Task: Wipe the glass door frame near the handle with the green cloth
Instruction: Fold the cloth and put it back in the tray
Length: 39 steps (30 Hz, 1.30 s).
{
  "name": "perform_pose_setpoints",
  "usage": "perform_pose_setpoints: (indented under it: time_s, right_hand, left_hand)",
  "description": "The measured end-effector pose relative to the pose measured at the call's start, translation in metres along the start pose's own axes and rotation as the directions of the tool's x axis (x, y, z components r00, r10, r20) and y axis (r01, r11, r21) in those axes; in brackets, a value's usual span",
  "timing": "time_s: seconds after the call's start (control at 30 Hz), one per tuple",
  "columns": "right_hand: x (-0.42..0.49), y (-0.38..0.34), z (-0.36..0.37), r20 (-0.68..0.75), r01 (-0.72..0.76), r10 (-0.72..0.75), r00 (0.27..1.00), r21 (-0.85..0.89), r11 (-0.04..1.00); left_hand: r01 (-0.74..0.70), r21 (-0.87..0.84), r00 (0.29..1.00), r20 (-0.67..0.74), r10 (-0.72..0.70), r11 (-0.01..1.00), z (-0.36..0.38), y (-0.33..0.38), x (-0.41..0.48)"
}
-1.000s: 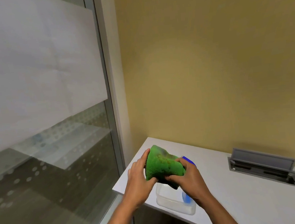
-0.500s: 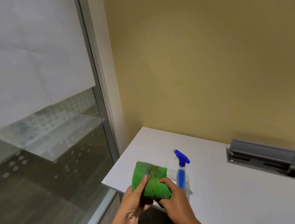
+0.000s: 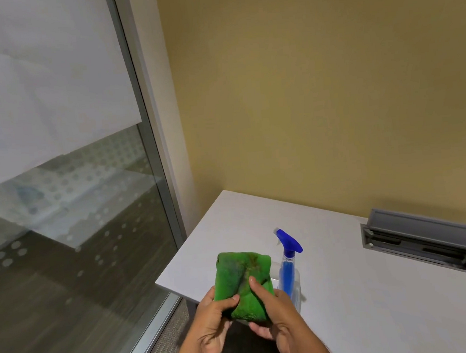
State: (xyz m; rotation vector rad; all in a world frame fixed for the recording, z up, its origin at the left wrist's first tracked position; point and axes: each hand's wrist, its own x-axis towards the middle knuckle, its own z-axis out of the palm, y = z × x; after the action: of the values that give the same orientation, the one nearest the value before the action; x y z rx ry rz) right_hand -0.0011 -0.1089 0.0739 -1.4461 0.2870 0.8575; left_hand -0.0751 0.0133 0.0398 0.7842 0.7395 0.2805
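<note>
A tall glass panel (image 3: 60, 190) fills the left side of the room, its upper part covered by a white frosted sheet and its lower part clear with a scatter of pale dots. Along the panel's right edge runs the grey metal frame (image 3: 151, 143), slanting from top to floor, with a cream wall strip just beside it. No handle shows anywhere on it.

Near the bottom, the person's left hand (image 3: 210, 328) is closed on the lower left corner of the green cloth (image 3: 243, 281), thumb on top and fingers curled under. The cloth is folded into a thick pad with a dark smudge down its middle, held in the air over the near left corner of the white table (image 3: 374, 290), well apart from the frame.

The right hand (image 3: 282, 320) pinches the cloth's lower right part, thumb pressed on its upper face and the other fingers tucked beneath. So 2 hands hold 1 cloth.

Just to the right of the cloth stands a clear spray bottle (image 3: 288, 272) with a blue trigger head and blue tube, upright on the table and partly hidden behind the right hand. Farther right, near the mustard-yellow wall (image 3: 316, 86), a grey cable box (image 3: 423, 242) is set into the tabletop with its lid tilted open.
</note>
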Motion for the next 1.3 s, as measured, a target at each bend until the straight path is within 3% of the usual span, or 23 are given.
perform_pose_setpoints:
  time_s: [0.17,0.33,0.57,0.77,0.93,1.07,1.3]
  right_hand:
    - [0.036,0.006,0.008,-0.137,0.212,-0.216,0.967,-0.043,0.976]
    - [0.067,0.006,0.016,-0.198,0.296,-0.314,0.929,-0.116,0.948]
    - [0.108,0.015,0.02,-0.27,0.327,-0.375,0.887,-0.208,0.922]
    - [0.136,0.027,0.02,-0.358,0.278,-0.371,0.857,-0.286,0.917]
    - [0.16,0.04,0.018,-0.397,0.213,-0.344,0.851,-0.337,0.917]
    - [0.176,0.041,0.021,-0.394,0.144,-0.303,0.868,-0.384,0.912]
    - [0.201,0.041,0.017,-0.392,0.011,-0.128,0.911,-0.289,0.957]
  left_hand:
    - [-0.081,0.114,0.993,-0.071,0.09,0.99,0.005,-0.004,0.027]
    - [-0.113,0.262,0.974,-0.16,0.159,0.958,0.012,-0.007,0.058]
    - [-0.197,0.488,0.97,-0.031,0.242,0.851,0.013,-0.018,0.094]
    - [-0.354,0.755,0.921,0.179,0.346,0.553,-0.004,-0.033,0.112]
    - [-0.421,0.887,0.872,0.337,0.354,0.191,-0.016,-0.057,0.129]
    - [-0.456,0.884,0.817,0.461,0.346,-0.102,-0.021,-0.062,0.142]
    - [-0.431,0.83,0.824,0.522,0.22,-0.354,-0.02,-0.07,0.156]
